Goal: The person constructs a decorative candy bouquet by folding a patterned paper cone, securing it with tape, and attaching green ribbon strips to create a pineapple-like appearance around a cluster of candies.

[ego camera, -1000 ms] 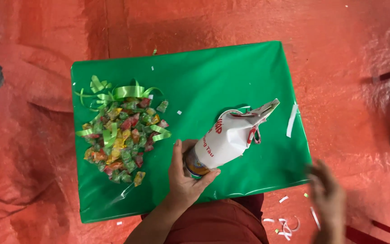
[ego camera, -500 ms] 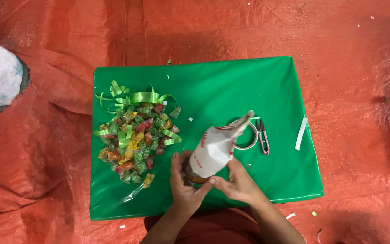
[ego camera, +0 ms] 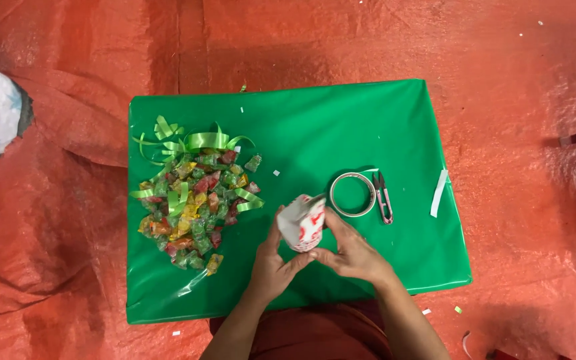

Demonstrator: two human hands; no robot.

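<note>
Two hands grip one small white-and-red packet above the green board's near edge: left hand cupping its side from below, right hand pinching the other. A slack grip could drop it. Candy pile lies toward the left edge; tape ring and small snips toward the right.

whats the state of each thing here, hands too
left hand: gripping the white and red paper bag from below
right hand: gripping the bag's right side
white and red paper bag: held upright above the green board
tape roll: lying flat
snips: lying closed beside the roll
wrapped candies: heaped loose
green ribbon: curled, loose
</note>
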